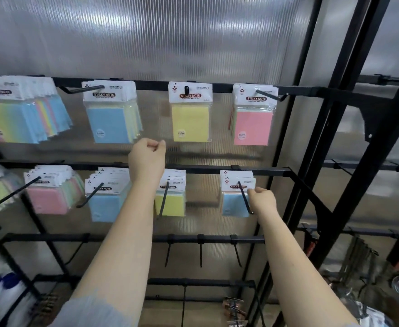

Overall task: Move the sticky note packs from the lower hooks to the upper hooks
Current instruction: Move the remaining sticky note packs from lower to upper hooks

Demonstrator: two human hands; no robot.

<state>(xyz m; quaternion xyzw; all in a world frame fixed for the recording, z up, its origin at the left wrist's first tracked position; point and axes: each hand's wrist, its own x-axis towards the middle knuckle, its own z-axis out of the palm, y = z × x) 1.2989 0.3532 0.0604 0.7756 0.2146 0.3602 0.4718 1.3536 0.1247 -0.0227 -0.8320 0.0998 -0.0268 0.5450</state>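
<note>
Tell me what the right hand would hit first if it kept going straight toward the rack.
Probably the blue pack on the rightmost lower hook; the right hand already looks level with it, fingers at its header, though depth is unclear.

Ribbed translucent wall panel [146, 38], black metal rack frame [335, 102]

Bare forearms, light grey-blue short sleeves [94, 310]

A black wire rack [259, 172] carries sticky note packs on two rows of hooks: upper packs [190, 112] above, lower packs [235, 197] beneath, with bare hooks [201, 252] lower down.
</note>
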